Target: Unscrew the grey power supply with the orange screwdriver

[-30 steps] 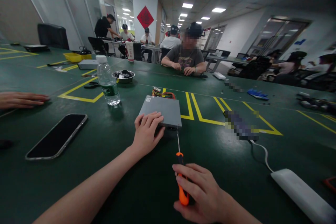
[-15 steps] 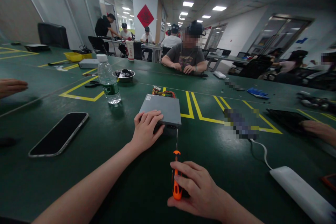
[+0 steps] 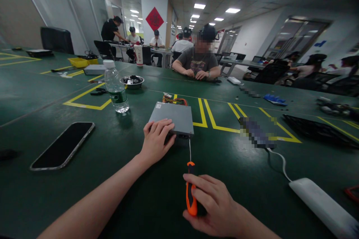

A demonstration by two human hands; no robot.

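Observation:
A grey computer power supply (image 3: 178, 114) lies flat on the green table, its coloured cables (image 3: 179, 101) bunched at the far side. My left hand (image 3: 158, 138) holds its near left corner, fingers on the top and thumb along the near face. My right hand (image 3: 210, 203) grips the orange and black handle of a screwdriver (image 3: 191, 194) between thumb and fingers. The screwdriver's shaft points away from me, its tip at the near face close to the right corner. Whether a screw sits under the tip is too small to tell.
Left of the power supply stand a water bottle (image 3: 117, 95) and a metal bowl (image 3: 134, 82); a phone (image 3: 64, 145) lies nearer. To the right are a white power bank (image 3: 316, 201) with a cable and a black panel (image 3: 314, 130). Opposite sits a person (image 3: 196, 59).
The screwdriver handle has turned, showing more black, and my right hand has shifted slightly right. My left hand stays put. Other people's hands at the left and right edges have left the view.

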